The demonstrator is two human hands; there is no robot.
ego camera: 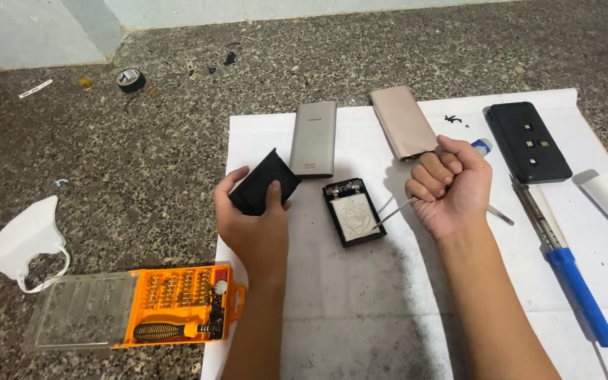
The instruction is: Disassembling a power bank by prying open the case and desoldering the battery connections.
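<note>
A white mask (22, 243) lies far left on the speckled stone floor (107, 176), and just right of it sits an orange bit case (177, 306) with its clear lid (82, 309) swung open. Farther back lies a tape roll (130, 79). The left hand (258, 225) grasps a black cover (265, 183), fingers wrapped round its edges, lifted above the white sheet (360, 309). Beside it a grey power bank (314, 138) lies flat. The opened black case (353, 211) rests mid-sheet between the hands, showing a silvery wrinkled cell and a small board at its top end. The right hand (452, 186) is clenched in a fist round thin metal tweezers (392, 212), whose tip touches the cell. Behind it lies a beige power bank (402, 123); farther right, a black slab (528, 142) and a blue-handled soldering iron (571, 267).
</note>
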